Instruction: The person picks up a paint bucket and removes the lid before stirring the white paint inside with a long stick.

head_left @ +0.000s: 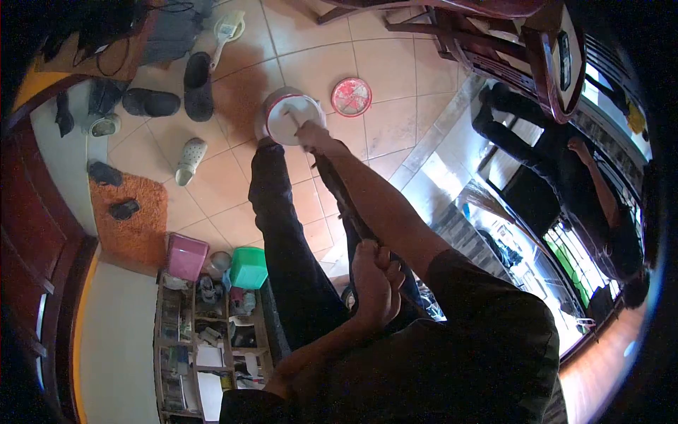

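Note:
A bucket (269,116) with a red rim stands on the tiled floor between my feet, with white paint-like liquid (282,127) inside. A long stick (351,205) slants from the bucket up toward my body; its lower end sits in the white liquid. Low on the stick, just over the bucket's rim, my right hand (312,136) is closed around it. My left hand (378,283) is closed on the stick's upper part, near my lap. Just right of the bucket, a round red lid (351,97) smeared with white lies on the floor.
Dark clogs (198,88), a pale clog (190,161) and a brush-like tool (227,32) lie to the left. An orange mat (131,222), pink bin (187,256), green bin (248,267) and filled shelf (194,332) are lower left. Wooden furniture (487,53) stands upper right; a mirror-like surface (544,162) shows a reflection.

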Demonstrator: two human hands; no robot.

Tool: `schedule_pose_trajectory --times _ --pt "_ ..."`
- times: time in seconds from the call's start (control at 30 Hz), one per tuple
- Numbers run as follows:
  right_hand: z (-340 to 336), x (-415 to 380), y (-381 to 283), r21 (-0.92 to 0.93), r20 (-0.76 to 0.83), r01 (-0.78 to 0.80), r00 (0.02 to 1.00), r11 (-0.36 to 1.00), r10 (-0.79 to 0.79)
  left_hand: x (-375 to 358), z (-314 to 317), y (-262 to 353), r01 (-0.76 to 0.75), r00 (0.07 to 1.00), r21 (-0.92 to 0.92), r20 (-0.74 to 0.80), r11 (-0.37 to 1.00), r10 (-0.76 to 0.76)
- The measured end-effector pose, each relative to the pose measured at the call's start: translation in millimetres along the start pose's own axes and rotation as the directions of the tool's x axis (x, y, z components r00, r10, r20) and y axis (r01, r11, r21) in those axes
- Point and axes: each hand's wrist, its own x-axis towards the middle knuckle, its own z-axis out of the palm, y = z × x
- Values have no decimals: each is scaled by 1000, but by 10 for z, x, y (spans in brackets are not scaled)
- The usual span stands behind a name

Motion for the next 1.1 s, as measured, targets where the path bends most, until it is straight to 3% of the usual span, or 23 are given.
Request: schedule_pose_trajectory --times 0.03,0.07,0.1,0.17,0.23,0.3,0.33,0.4,0.43,0.47,0.57,0.63,0.67,0.7,0.77,0.83,0.87,0.9,0.93,0.97,1.0,1.07,1.1 --pt "80 -48 119 37 19 318 948 947 -319 -27 10 -93 11 1000 5 1 1000 -11" --pt "91 -151 74 -199 197 237 960 951 -198 -55 38 -228 23 994 77 -108 997 -15" --pt "98 -242 26 -435 331 118 943 893 37 -52 -4 -260 62 993 41 -102 997 -57" --pt "-95 -364 -18 -563 387 -151 821 812 421 -52 -56 -269 99 990 5 -99 995 -98" --pt "-485 -114 -237 -583 406 -425 586 693 701 1 -40 -194 24 998 26 58 999 -25" --pt "-204 -54 461 -832 343 37 818 553 462 -31 61 20 -9 1000 1 29 1000 9" --pt "-111 -48 349 -826 350 33 813 563 465 -74 72 66 -28 1000 -23 -2 999 28" --pt "-163 82 -145 -735 258 -120 861 667 439 -82 -44 -30 -8 1000 -54 -2 998 8" --pt "-288 -106 -347 -573 273 136 961 808 32 -86 -63 -96 12 1000 -89 5 996 -11" --pt "-287 -283 -337 -573 272 129 961 809 40 -106 -10 -181 19 998 -61 -55 998 -23" --pt "-188 -511 -179 -802 198 121 978 584 69 -98 -11 -298 48 997 16 -64 999 -47" --pt "-135 -433 -36 -855 170 112 983 506 71 -70 -31 -222 30 998 12 -62 999 -29" --pt "-183 -219 67 -351 -130 -538 839 767 529 -52 -45 -122 15 1000 36 -23 999 -14" --pt "-191 -70 80 369 -25 -839 422 400 906 -45 -46 -48 2 1000 59 16 998 -3" --pt "-242 227 -511 334 -35 -843 436 422 899 -47 -19 -27 -23 999 18 -43 1000 23" --pt "-156 206 -514 296 -52 -844 454 447 890 -15 -43 -139 -13 989 -18 -145 1000 10" --pt "124 -27 -95 192 155 -562 827 804 541 -51 -58 -220 10 994 -45 -112 999 -15" --pt "286 -219 261 156 274 -355 912 922 305 -68 -31 -247 12 994 -44 -110 999 -16" --pt "438 -404 600 184 372 -121 927 975 45 -69 7 -244 48 987 -11 -151 999 -49" --pt "496 -624 883 -319 333 -123 914 940 233 -75 27 -236 85 977 16 -199 996 -80" --pt "506 -730 1032 -739 206 -108 903 665 376 -67 25 -206 79 978 16 -197 997 -74" --pt "-133 -226 237 -540 -81 -366 919 758 386 -74 -22 -129 90 995 53 -42 995 -88" --pt "-113 -101 189 -450 -100 -494 856 744 508 -79 -3 -92 94 994 52 -52 994 -91"
